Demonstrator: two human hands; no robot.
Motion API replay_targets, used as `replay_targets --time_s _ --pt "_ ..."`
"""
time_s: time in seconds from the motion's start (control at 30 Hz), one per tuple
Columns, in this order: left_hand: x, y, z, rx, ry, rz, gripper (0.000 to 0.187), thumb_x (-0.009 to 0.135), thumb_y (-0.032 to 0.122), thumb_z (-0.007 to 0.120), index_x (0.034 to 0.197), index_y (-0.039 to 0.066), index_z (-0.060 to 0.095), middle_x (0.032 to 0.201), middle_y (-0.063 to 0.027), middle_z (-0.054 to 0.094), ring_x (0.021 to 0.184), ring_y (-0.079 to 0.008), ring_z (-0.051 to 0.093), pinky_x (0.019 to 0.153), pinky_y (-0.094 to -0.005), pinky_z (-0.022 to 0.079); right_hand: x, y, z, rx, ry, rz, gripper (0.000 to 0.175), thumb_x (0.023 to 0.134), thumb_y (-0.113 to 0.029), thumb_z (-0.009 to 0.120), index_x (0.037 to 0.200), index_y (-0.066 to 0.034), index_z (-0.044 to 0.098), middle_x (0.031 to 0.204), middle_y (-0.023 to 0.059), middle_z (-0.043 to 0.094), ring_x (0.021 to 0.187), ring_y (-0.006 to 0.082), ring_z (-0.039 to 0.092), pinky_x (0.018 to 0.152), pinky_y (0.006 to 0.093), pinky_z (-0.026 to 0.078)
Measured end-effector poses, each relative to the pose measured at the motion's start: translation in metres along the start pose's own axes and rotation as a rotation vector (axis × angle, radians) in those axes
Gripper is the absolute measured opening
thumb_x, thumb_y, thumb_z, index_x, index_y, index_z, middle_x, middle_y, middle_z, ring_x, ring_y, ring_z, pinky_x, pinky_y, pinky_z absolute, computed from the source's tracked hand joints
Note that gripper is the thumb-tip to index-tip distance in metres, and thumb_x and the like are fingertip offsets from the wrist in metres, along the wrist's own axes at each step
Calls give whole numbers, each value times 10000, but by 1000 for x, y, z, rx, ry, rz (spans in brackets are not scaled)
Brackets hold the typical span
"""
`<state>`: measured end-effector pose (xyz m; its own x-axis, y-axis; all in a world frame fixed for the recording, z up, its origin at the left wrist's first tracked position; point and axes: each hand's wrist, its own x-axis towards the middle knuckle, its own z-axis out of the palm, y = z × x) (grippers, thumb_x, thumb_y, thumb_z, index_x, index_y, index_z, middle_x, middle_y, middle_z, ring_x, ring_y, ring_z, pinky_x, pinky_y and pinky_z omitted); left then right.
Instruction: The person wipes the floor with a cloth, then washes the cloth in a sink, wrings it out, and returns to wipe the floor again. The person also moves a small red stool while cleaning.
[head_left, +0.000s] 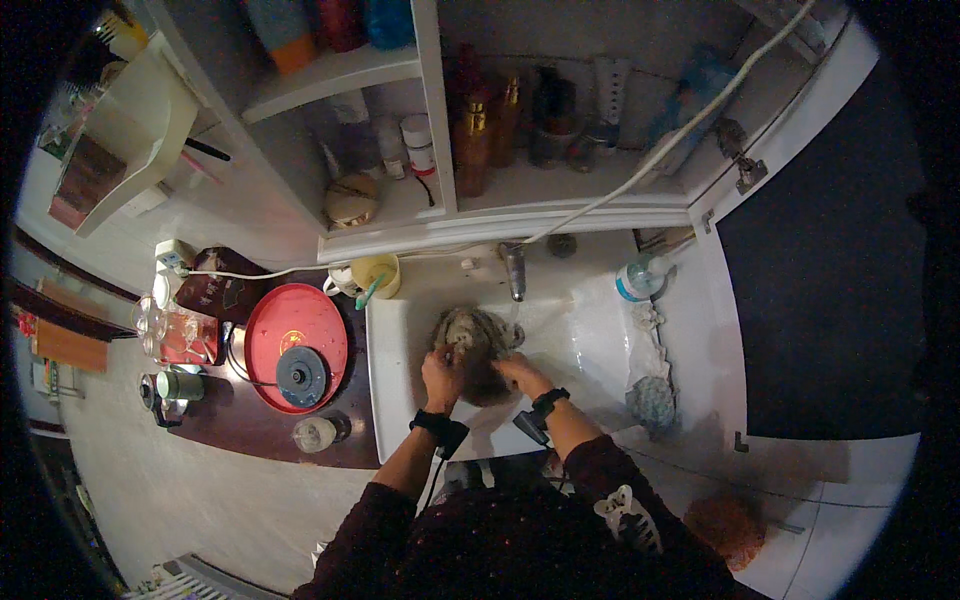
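A grey-brown, fuzzy-looking item (480, 334) rests in the white washbasin (397, 412); I cannot tell exactly what it is. On its left side, my left hand (442, 379) grips it with bent fingers. From the right, my right hand (523, 373) pinches its edge, the fingertips partly hidden. Above the item, the metal faucet (514, 271) points down into the basin. Both wrists wear dark bands with small black devices and wires.
Left of the basin, a dark counter carries a red round tray (262, 352), a black kettle base (301, 376), a yellow cup (379, 276) and a glass jar (315, 433). A clear bottle (640, 279) stands right. A white cable (645, 169) crosses before the open cabinet.
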<state>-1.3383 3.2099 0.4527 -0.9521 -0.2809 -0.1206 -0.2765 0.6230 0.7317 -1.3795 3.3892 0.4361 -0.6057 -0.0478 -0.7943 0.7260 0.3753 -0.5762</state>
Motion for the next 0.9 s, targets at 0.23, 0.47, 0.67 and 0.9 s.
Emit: replay_targets --time_s 0.23,0.47,0.67,0.9 --pt "6 44 -66 -589 79 -10 267 874 127 626 1115 15 604 936 -56 618 810 -146 598 621 -291 500 -34 -41 -71 736 -252 -227 249 858 -312 648 1042 -146 624 1073 13 582 1012 154 510 829 360 435" --pt "4 116 -108 -971 -15 -40 334 882 156 637 1185 30 577 942 -15 576 835 -89 539 722 -223 444 -66 -50 -99 708 -40 -339 177 873 -293 599 950 -133 590 923 -13 587 847 124 527 670 354 413" --pt "2 144 -141 -966 -58 119 367 887 150 645 1224 40 552 989 -21 574 862 -86 548 766 -225 451 -124 -79 -117 242 318 -913 282 858 -287 617 1002 -49 573 874 -9 542 831 122 478 787 275 390" --pt "-7 179 -176 -1081 9 313 360 874 71 634 1220 23 547 1107 -50 564 1002 -122 544 865 -255 445 -167 -110 -143 111 474 -972 288 882 -278 623 972 -22 529 842 8 521 804 119 475 743 272 403"
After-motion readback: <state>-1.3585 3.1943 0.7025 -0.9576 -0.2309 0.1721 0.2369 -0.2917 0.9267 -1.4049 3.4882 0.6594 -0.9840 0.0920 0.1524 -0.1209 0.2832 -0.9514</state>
